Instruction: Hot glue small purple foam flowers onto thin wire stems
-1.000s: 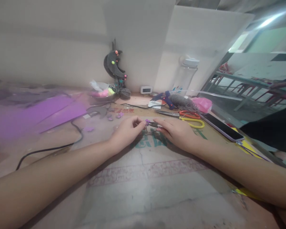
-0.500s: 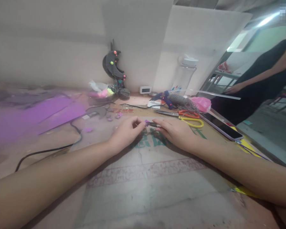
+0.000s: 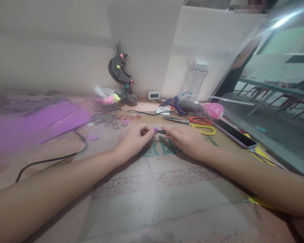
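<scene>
My left hand [image 3: 138, 140] pinches a tiny purple flower-like piece [image 3: 155, 129] between thumb and fingertips, just above the work surface. From the right, my right hand [image 3: 186, 138] is closed around dark pointed tweezers [image 3: 161, 132]. Their tip reaches the purple piece; whether it grips it or only touches it, I cannot tell. Several small purple flowers [image 3: 126, 122] lie beyond my left hand, and a flat purple piece [image 3: 92, 137] rests left of it. Past my right hand are scissors with orange and yellow handles [image 3: 204, 129].
Purple sheets [image 3: 58, 118] cover the left side, with a black cord [image 3: 48, 161] in front. At the back are a bowl [image 3: 108, 101], a dark crescent ornament [image 3: 120, 69], a small clock [image 3: 154, 95], a blue glue gun [image 3: 176, 104], grey yarn [image 3: 192, 108] and a bottle [image 3: 196, 79]. A phone [image 3: 234, 133] lies right.
My hands stay in nearly the same place, still holding the purple piece and tweezers. The person at the right has moved left, now mostly behind the partition.
</scene>
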`<state>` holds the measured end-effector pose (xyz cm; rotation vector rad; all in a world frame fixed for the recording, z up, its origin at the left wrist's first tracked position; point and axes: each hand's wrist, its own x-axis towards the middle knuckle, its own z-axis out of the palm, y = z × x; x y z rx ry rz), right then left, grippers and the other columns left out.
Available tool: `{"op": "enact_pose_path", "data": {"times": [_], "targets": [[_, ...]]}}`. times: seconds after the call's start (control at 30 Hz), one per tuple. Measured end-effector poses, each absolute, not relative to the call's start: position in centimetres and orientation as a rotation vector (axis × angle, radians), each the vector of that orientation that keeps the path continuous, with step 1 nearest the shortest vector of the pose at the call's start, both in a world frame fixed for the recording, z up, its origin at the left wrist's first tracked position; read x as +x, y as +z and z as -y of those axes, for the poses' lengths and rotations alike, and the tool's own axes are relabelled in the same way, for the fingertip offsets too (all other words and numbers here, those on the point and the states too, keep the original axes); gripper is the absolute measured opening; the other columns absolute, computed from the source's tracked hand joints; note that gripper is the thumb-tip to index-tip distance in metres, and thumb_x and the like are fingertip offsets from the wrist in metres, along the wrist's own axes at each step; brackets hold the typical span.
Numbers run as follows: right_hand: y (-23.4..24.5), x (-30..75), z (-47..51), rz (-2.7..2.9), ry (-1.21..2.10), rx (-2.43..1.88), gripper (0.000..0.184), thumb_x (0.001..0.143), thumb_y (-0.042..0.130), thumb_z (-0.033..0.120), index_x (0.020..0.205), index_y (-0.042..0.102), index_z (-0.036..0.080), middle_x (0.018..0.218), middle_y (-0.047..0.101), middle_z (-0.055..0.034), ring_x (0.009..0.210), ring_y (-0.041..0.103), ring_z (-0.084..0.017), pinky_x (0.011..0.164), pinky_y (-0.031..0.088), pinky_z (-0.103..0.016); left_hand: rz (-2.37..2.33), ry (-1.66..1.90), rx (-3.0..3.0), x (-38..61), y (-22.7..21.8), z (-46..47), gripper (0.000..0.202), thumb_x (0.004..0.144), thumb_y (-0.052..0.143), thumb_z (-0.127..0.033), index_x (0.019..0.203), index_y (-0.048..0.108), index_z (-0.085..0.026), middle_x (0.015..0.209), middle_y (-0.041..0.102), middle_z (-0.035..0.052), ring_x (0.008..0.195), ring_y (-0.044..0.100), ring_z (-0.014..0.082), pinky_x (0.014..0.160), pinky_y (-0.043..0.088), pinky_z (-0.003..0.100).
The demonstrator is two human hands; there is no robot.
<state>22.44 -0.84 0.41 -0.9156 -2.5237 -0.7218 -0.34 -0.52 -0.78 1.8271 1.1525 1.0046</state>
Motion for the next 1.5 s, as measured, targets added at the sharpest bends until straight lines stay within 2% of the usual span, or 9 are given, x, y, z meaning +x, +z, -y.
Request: {"op": "enact_pose_path", "data": {"times": [0.27,0.6,0.73,0.83,1.17,1.5], "targets": [[0.25,22.54,0.66,2.528,-0.677,-0.901,0.032,0.102,0.042,0.032,0.118,0.063,0.014,0.082,0.070,-0.0073,0.071,0.063,-0.019,0.059,0.038,-0.028,-1.180,1.005,1.858,-0.44,-0.75,0.49,0.028,0.087,0.055,-0.043,0.074,0.060,-0.019,0.067,0.063,0.0006,0.060,0.056,0.0147,0.057,0.041,0.027],[0.20,22.42,0.65,2.494,-0.645,-0.883,0.032,0.101,0.044,0.031,0.118,0.065,0.013,0.089,0.075,-0.0104,0.075,0.068,-0.021,0.064,0.048,-0.030,-1.184,1.025,1.828,-0.40,-0.88,0.26,0.028,0.086,0.056,-0.044,0.072,0.061,-0.019,0.065,0.063,0.0013,0.059,0.055,0.0150,0.056,0.040,0.026],[0.43,22.37,0.73,2.443,-0.522,-0.979,0.032,0.099,0.047,0.030,0.122,0.064,0.015,0.109,0.074,-0.0125,0.090,0.071,-0.023,0.075,0.054,-0.032,-1.162,1.039,1.836,-0.41,-1.09,0.14,0.027,0.087,0.054,-0.042,0.074,0.060,-0.019,0.068,0.063,0.0009,0.060,0.055,0.0144,0.057,0.040,0.026],[0.65,22.33,0.71,2.426,-0.419,-1.073,0.032,0.098,0.049,0.026,0.126,0.062,0.018,0.120,0.071,-0.0109,0.101,0.070,-0.023,0.083,0.055,-0.034,-1.123,1.055,1.827,-0.42,-1.25,-0.02,0.026,0.089,0.053,-0.041,0.077,0.060,-0.019,0.072,0.063,0.0012,0.063,0.055,0.0143,0.059,0.041,0.025],[0.27,22.37,0.41,2.429,-0.432,-1.047,0.029,0.097,0.052,0.027,0.121,0.065,0.017,0.115,0.073,-0.0109,0.101,0.071,-0.023,0.084,0.056,-0.035,-1.117,1.037,1.764,-0.50,-1.44,-0.30,0.027,0.089,0.053,-0.044,0.080,0.060,-0.019,0.069,0.059,-0.0001,0.060,0.055,0.0140,0.058,0.043,0.025],[0.60,22.20,0.45,2.465,-0.346,-1.109,0.031,0.097,0.051,0.024,0.124,0.064,0.017,0.117,0.073,-0.0098,0.103,0.070,-0.024,0.084,0.055,-0.035,-1.010,0.991,1.706,-0.36,-1.21,-0.18,0.023,0.091,0.052,-0.040,0.082,0.056,-0.019,0.062,0.053,-0.0033,0.053,0.050,0.0106,0.050,0.037,0.022]]}}
